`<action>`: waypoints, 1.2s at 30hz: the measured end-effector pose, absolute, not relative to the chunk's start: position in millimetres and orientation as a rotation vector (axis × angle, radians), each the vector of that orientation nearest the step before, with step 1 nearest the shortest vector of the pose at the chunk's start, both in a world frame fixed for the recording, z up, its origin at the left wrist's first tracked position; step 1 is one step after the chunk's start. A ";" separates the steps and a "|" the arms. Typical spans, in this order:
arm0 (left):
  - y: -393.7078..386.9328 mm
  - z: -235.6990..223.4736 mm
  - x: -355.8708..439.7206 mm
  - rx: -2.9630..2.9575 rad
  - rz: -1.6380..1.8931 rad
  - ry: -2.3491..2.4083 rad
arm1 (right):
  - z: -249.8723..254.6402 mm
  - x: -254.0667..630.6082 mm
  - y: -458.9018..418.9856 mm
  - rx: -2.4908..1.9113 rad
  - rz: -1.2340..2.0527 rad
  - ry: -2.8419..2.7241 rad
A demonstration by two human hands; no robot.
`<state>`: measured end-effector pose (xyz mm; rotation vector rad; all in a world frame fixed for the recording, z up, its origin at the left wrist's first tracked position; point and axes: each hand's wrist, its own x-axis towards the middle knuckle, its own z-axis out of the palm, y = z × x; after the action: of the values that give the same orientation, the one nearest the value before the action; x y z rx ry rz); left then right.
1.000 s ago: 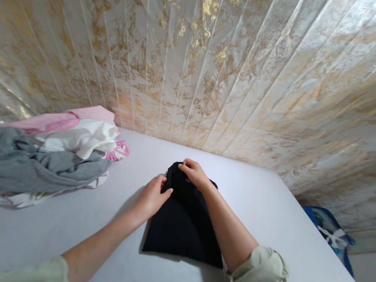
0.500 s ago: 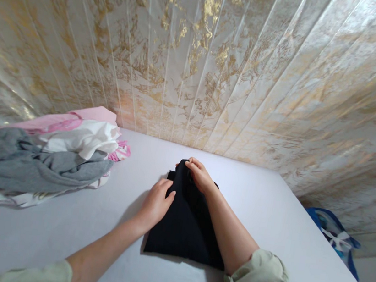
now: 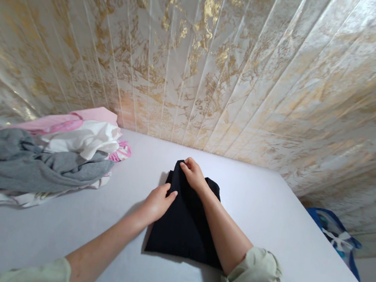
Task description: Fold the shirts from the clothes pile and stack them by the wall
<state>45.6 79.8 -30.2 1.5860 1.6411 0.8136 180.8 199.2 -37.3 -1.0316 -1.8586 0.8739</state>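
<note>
A black folded garment (image 3: 183, 233) lies on the white table, its wider edge toward me; I cannot tell what kind of garment it is. My right hand (image 3: 193, 174) pinches a raised fold at its far left corner. At the left edge of the cloth, my left hand (image 3: 159, 202) has thumb on top and fingers curled around the side, gripping it. The fingertips of the left hand are partly hidden by the cloth.
To the left lies a heap of clothes: a grey garment (image 3: 32, 166), a white one (image 3: 82, 138) and a pink one (image 3: 99, 114). A blue-edged bag (image 3: 336, 237) stands beyond the right edge of the table (image 3: 106, 259). A gold-patterned curtain (image 3: 197, 68) hangs behind.
My right hand has lifted the far left part of the black garment into a standing fold, then shifted slightly left. My left hand stays at the left edge.
</note>
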 end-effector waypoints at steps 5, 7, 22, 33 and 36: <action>80.3 -34.1 49.0 1.423 0.944 1.527 | -35.4 179.6 196.9 -1.136 0.710 -1.967; 78.3 -38.8 51.0 1.316 0.961 1.464 | -33.6 177.2 194.5 -1.220 0.638 -2.031; 68.2 -40.5 32.0 1.109 0.752 1.280 | -32.4 159.1 177.5 -1.696 0.354 -2.368; 16.2 -28.5 23.9 0.977 0.577 1.196 | -38.1 154.0 176.9 -1.740 0.249 -2.311; 3.9 -35.5 21.3 1.074 0.591 1.210 | -44.0 150.2 171.3 -1.743 0.148 -2.277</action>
<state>21.3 3.9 -35.5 1.0745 1.2095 0.5909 150.2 171.3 -44.0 -1.7427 -2.2775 0.1484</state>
